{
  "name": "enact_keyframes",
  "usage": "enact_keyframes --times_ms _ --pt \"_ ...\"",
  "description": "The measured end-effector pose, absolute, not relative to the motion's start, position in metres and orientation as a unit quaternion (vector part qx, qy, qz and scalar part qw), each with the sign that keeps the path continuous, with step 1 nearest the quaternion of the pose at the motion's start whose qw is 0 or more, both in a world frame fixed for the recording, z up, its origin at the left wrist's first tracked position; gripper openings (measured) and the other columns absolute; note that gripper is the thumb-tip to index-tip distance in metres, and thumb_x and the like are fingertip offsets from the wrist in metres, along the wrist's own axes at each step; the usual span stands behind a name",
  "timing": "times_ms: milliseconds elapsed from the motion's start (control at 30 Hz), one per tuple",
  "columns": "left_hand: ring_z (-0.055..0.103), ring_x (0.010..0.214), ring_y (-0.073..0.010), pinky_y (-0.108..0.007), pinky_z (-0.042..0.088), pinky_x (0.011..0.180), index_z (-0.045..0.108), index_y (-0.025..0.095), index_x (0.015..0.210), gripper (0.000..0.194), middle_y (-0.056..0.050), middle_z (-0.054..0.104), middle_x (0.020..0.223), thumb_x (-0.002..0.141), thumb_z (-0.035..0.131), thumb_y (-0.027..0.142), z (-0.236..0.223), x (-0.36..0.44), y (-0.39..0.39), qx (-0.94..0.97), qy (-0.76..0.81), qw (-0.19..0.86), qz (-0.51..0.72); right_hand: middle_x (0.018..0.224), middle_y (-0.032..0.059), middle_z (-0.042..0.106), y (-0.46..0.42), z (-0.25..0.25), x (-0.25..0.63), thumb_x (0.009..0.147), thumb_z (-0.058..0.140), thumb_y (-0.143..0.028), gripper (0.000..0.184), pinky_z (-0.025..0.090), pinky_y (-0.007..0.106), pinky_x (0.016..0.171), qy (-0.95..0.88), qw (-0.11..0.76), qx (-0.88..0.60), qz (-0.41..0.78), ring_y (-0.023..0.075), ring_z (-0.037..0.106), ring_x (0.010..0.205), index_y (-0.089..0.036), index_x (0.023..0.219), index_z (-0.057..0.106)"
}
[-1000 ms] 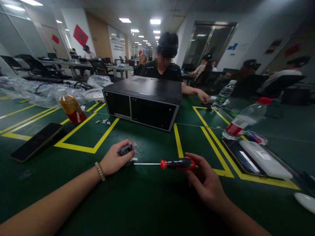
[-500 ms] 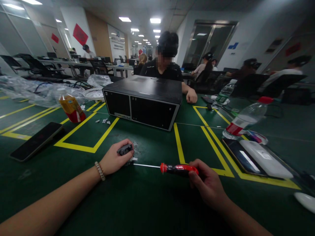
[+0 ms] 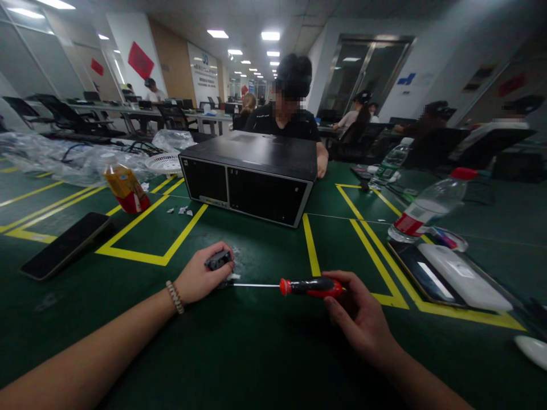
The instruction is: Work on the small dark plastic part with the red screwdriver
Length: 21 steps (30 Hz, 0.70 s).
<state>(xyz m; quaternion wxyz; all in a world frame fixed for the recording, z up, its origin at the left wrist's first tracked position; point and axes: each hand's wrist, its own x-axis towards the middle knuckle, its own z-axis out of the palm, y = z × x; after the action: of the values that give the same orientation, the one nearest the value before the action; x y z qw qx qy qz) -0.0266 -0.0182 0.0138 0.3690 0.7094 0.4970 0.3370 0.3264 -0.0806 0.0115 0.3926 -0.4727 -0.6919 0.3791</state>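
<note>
My left hand point(image 3: 204, 274) is closed round a small dark grey part point(image 3: 218, 260), low over the green table. What kind of part it is does not show. A screwdriver point(image 3: 311, 286) with a red and black handle lies level in front of me, its thin shaft pointing left to the part. Whether the tip sits inside the part is hidden by shadow and my fingers. My right hand point(image 3: 363, 313) holds the handle's end between thumb and forefinger. Beyond both hands stands a black computer case point(image 3: 265, 191), lying on its side.
A red-capped bottle point(image 3: 431, 205), phones point(image 3: 425, 275) and a white mouse point(image 3: 532, 350) are on the right. At left are another phone point(image 3: 66, 245), a drink bottle point(image 3: 127, 185), paper scraps point(image 3: 185, 210), a white basket point(image 3: 163, 163) and plastic wrap point(image 3: 55, 159). A person point(image 3: 282, 117) sits opposite.
My right hand's fingers have loosened and shifted on the handle, which is raised slightly. My left hand keeps its hold. The person opposite has drawn a hand in towards the case.
</note>
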Motion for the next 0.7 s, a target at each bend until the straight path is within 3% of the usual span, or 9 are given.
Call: enact_keyframes --times_ms 233,433,567,700 --pt "0.061 0.073 -0.0178 -0.029 0.049 0.066 0.062 0.019 0.095 0.014 -0.001 0.065 0.085 0.089 0.062 0.032 0.0094 -0.0268 -0.0167 0.716 0.489 0.359 0.345 0.081 0.0 0.061 -0.0811 0.0119 0.3247 0.101 0.057 -0.026 0.033 0.05 0.029 0.048 -0.711 0.394 -0.469 0.344 0.0165 0.059 0.057 -0.027 0.133 0.048" --pt "0.061 0.074 -0.0179 -0.029 0.049 0.067 0.062 0.019 0.095 0.014 -0.001 0.064 0.086 0.09 0.062 0.032 0.0107 -0.0266 -0.0172 0.717 0.488 0.36 0.345 0.09 0.0026 0.063 -0.0812 0.0107 0.3258 0.101 0.057 -0.026 0.034 0.054 0.029 0.052 -0.707 0.394 -0.474 0.346 0.0176 0.063 0.063 -0.028 0.134 0.048" --pt "0.061 0.073 -0.0178 -0.03 0.05 0.067 0.062 0.019 0.096 0.015 -0.001 0.064 0.086 0.09 0.062 0.033 0.0118 -0.027 -0.0173 0.716 0.487 0.367 0.339 0.097 0.0053 0.065 -0.0812 0.0123 0.3274 0.102 0.059 -0.031 0.031 0.055 0.03 0.053 -0.695 0.386 -0.482 0.368 0.0179 0.065 0.066 -0.026 0.132 0.05" --pt "0.061 0.073 -0.0177 -0.03 0.05 0.067 0.062 0.019 0.096 0.015 -0.001 0.064 0.085 0.09 0.062 0.033 0.0119 -0.0273 -0.017 0.717 0.486 0.367 0.339 0.087 0.0027 0.065 -0.0797 0.0145 0.3264 0.1 0.061 -0.046 0.027 0.052 0.028 0.05 -0.674 0.384 -0.491 0.396 0.0161 0.061 0.06 -0.024 0.116 0.056"
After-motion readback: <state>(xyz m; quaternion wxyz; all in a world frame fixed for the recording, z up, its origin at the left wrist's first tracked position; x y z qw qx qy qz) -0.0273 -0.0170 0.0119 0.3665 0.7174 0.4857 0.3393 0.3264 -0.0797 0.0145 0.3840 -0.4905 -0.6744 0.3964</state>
